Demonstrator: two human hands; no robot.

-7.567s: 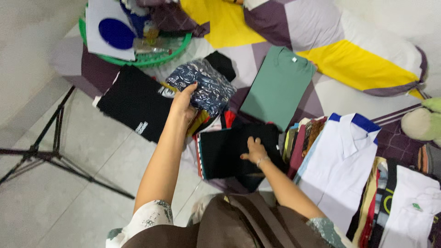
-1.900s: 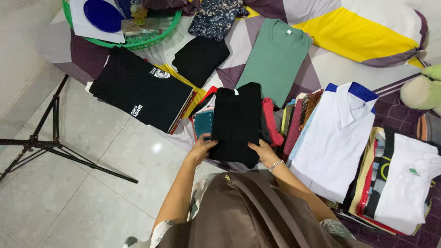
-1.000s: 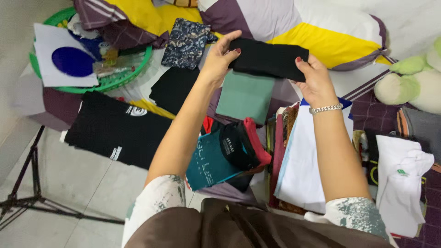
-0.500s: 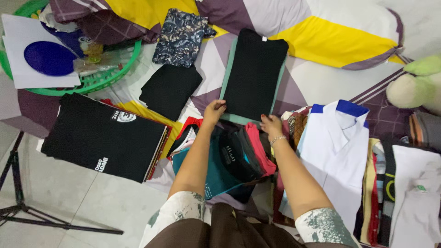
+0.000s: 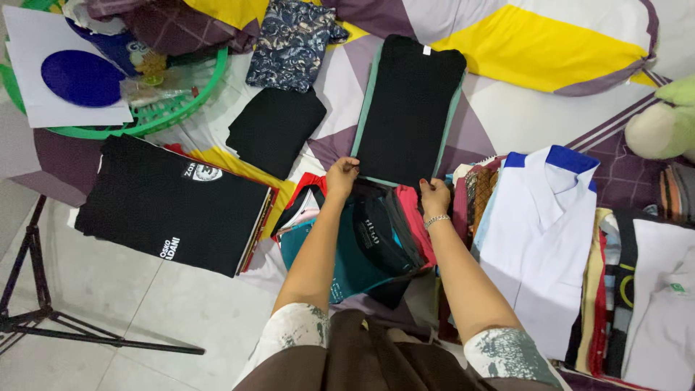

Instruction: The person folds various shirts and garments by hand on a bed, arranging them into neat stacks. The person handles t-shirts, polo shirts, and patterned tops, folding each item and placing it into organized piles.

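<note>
Patchwork bedspread [image 5: 499,119] on floor | one black folded shirt [image 5: 409,108] atop one green shirt [image 5: 451,127] | left hand [image 5: 342,176], right hand [image 5: 434,197]: fingers pinching black shirt's near edge | two more black garments, one white shirt [image 5: 539,239], one green basket [image 5: 156,123]

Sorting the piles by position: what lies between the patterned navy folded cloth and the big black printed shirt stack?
In the head view, a small plain black folded garment lies between the patterned navy cloth and the black printed shirt stack.
</note>
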